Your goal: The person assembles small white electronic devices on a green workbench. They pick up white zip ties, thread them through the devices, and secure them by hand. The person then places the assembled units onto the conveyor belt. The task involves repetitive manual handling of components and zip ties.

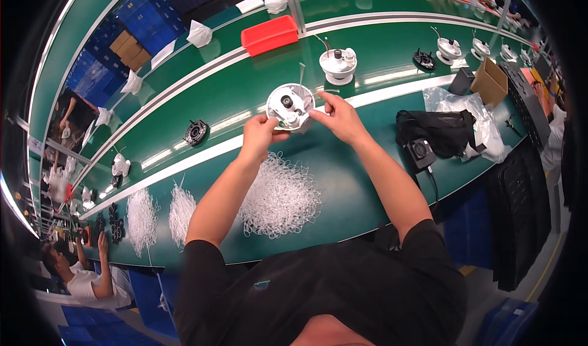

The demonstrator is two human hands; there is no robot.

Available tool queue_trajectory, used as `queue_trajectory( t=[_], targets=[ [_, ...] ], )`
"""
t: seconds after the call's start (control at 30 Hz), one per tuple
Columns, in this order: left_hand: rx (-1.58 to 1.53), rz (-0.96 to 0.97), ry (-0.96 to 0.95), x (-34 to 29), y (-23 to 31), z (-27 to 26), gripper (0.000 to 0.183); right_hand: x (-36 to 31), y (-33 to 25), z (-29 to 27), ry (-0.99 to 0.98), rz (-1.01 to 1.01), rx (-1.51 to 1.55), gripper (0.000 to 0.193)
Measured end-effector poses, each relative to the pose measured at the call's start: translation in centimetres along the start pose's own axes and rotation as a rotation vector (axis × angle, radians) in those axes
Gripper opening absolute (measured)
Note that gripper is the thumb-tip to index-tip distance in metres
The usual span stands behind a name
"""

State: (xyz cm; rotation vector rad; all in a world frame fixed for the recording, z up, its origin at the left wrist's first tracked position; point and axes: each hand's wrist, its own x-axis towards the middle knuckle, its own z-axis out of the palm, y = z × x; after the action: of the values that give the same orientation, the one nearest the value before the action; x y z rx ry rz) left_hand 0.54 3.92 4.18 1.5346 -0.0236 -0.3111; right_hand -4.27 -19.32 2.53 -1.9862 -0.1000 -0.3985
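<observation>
Far left of the housing, two small bundles of white ties are lying on the green bench, and a black ring is sitting on the belt. The left hand is gripping the housing's lower left edge between thumb and fingers. A big heap of ties is lying just below the housing. The right hand is pinching the housing's right rim. Right of the housing, a black pouch is resting beside clear plastic.
</observation>
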Motion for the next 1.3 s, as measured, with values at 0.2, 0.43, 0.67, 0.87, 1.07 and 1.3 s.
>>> queue_trajectory(
  t=[0.2, 0.43, 0.67, 0.87, 1.07, 1.3],
  targets=[
    [0.081, -0.046, -0.093, -1.2, -1.4, 2.4, 0.029, -1.5, -0.3, -2.8, 0.003, 0.097, -0.103, 0.063],
    [0.086, -0.082, -0.146, -2.2, -1.1, 4.4, 0.026, -1.6, 1.6, -3.7, -0.041, 0.179, 0.015, 0.056],
    [0.193, -0.161, -0.188, -3.5, -1.1, 4.8, 0.026, -1.7, 0.7, -3.7, -0.043, 0.122, 0.089, 0.03],
    [0.195, -0.241, -0.295, -4.4, -2.2, 5.0, 0.026, -1.2, 1.7, -3.2, -0.012, 0.004, 0.148, 0.022],
    [0.177, -0.164, -0.254, -3.6, -2.4, 3.9, 0.029, -1.5, 2.8, -2.9, 0.04, -0.188, 0.011, 0.022],
    [0.108, 0.288, -0.114, -0.5, -0.9, 3.5, 0.019, -1.1, 0.3, -3.3, -0.254, 0.068, 0.06, 0.028]
  ],
)
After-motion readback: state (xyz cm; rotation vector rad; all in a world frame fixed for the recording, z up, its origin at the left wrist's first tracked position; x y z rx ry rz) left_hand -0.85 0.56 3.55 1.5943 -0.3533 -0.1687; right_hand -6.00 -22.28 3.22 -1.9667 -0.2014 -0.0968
